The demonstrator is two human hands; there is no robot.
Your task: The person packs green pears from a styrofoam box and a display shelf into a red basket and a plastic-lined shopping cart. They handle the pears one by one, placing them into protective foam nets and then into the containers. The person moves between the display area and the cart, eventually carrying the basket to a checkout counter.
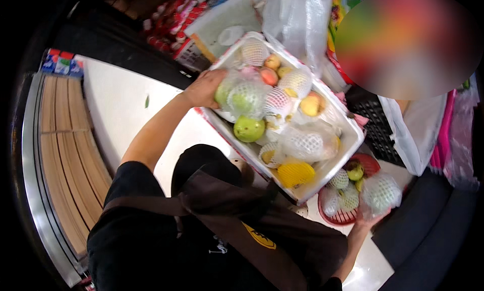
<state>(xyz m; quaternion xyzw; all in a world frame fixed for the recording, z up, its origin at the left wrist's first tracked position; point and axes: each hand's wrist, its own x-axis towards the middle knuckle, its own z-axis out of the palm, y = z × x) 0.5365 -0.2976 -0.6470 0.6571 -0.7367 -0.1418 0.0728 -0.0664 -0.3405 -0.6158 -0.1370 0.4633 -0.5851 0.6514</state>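
A white foam box [348, 127] full of fruit stands in front of me. At its left end, my left hand [205, 87] curls around a green fruit in a clear bag [227, 92], with its fingertips partly hidden. Another bagged green fruit [247, 99] lies beside it, and below is a bare green fruit [249, 128]. To the lower right, my right hand [370, 219] holds up a fruit in a white foam net and clear bag [381, 194]. That fruit is over the edge of a red plastic basket [337, 219], which contains several more netted fruits.
Peach-coloured fruits [312, 104] and a yellow foam net [296, 175] are in the box. A clear plastic bag [297, 19] hangs behind it, near a pale bin [222, 26]. A black crate [375, 124] stands right. Brown slats [65, 155] line the left side.
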